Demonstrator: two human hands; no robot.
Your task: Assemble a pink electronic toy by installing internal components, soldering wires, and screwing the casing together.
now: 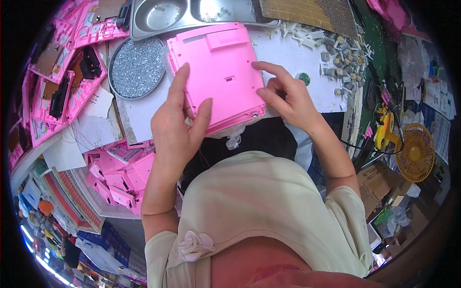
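A pink plastic casing [218, 93] lies at the near edge of the white worktable, with a small rectangular slot in its middle and a raised block near its far edge. Along its left side rests my left hand [175, 117], fingers at the edge and thumb over the near left corner. My right hand [288, 98] grips the right edge with the index finger and thumb, its other fingers curled in. At the near right corner a second pink layer shows underneath, with a small metal part. Clear plastic film pokes out below the casing.
Left of the casing stands a round tray [115, 79] of small metal screws. A steel compartment tray [206, 29] sits behind. Several small motor-like parts [338, 62] lie at the right. Opened pink housings [91, 103] are piled left, more pink parts [122, 175] below. A yellow fan [415, 152] stands right.
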